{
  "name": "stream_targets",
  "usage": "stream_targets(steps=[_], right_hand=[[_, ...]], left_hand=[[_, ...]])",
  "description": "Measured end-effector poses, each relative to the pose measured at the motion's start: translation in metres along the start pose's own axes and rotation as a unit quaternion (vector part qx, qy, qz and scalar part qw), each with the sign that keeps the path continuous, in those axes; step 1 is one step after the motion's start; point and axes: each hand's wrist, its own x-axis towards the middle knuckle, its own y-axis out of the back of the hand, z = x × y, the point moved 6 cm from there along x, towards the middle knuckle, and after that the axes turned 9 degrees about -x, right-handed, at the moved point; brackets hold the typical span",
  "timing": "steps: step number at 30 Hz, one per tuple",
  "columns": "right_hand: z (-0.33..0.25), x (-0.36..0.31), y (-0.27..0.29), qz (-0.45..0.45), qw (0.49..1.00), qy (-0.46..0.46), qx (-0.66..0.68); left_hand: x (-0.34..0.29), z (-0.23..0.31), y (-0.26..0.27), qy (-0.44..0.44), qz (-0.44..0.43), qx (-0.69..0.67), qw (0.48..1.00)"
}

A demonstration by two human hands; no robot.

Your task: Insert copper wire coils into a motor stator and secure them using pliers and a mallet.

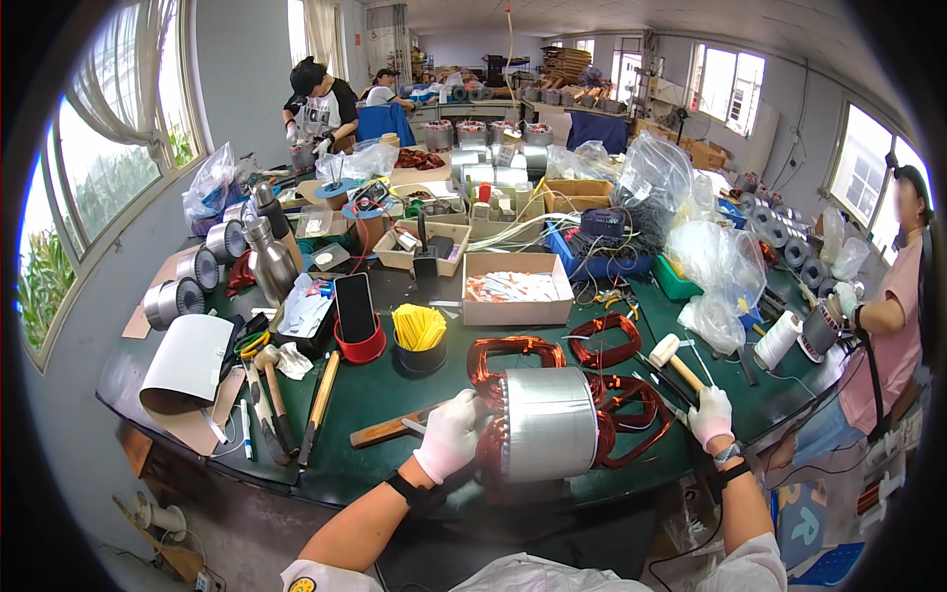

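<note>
Fingers of the white-gloved left hand are at the silver metal cylinder, lower centre, grip impossible to tell; the white-gloved right hand's clamp a pale-headed wooden mallet, lower right. The step looks like steadying; next calls for control. Mid-frame, a red round cup holds a black phone, a black round tub yellow strips, a pinkish cardboard box white-and-orange pieces.

Dark lettering runs across the white shirt of a co-worker; a large pale letter stands on a blue-grey panel.
</note>
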Motion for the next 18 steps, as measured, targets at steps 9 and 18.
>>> stream_targets(steps=[9,18], right_hand=[[-0.002,-0.010,0.002,0.036,0.999,0.017,0.019],[-0.003,-0.010,0.005,0.049,0.998,0.019,0.031]], left_hand=[[-0.002,-0.006,-0.003,0.006,0.010,-0.025,1.000],[-0.008,-0.025,-0.007,-0.002,-0.006,-0.006,1.000]])
